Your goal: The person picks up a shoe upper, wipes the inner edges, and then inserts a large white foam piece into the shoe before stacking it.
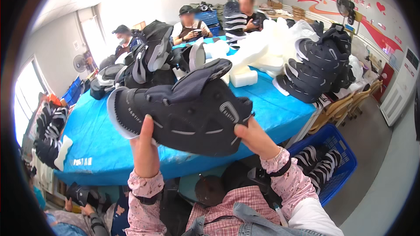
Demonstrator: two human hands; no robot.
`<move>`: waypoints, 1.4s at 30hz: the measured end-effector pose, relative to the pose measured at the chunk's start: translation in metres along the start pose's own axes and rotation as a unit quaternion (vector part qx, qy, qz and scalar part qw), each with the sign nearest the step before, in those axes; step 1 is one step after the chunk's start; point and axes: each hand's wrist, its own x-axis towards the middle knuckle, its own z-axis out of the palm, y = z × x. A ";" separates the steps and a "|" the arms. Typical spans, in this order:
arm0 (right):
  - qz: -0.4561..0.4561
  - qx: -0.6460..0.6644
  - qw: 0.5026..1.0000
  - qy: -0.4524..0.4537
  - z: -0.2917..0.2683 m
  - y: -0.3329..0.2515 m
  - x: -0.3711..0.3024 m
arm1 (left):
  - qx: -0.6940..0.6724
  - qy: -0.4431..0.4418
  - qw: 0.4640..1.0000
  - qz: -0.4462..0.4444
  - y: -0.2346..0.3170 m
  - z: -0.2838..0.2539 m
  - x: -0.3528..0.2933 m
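I hold a black padded shoe-like boot (183, 113) with grey straps up in front of me, its sole side turned away. My left hand (145, 148) grips its lower left edge near the pale rim. At the lower right end my right hand (256, 139) grips it. The boot hangs above the near edge of a table with a blue cover (100, 148). Both my sleeves are pink and patterned.
Piles of the same black boots (319, 67) and white foam blocks (258, 57) crowd the table. Three people (190, 26) sit at its far side. A blue crate (337, 161) holding more boots stands on the floor at my right. Another person's hand (83, 207) shows at lower left.
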 end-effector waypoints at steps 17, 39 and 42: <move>-0.158 -0.245 0.916 0.276 -0.102 -0.106 -0.036 | 0.231 -0.383 0.890 -0.085 -0.047 0.003 0.000; -0.259 -0.649 0.640 0.320 -0.344 -0.335 0.040 | 0.700 -0.300 0.645 -0.059 -0.151 -0.122 -0.012; -0.229 -0.647 0.658 0.310 -0.356 -0.335 0.033 | 0.703 -0.289 0.647 -0.052 -0.149 -0.119 -0.012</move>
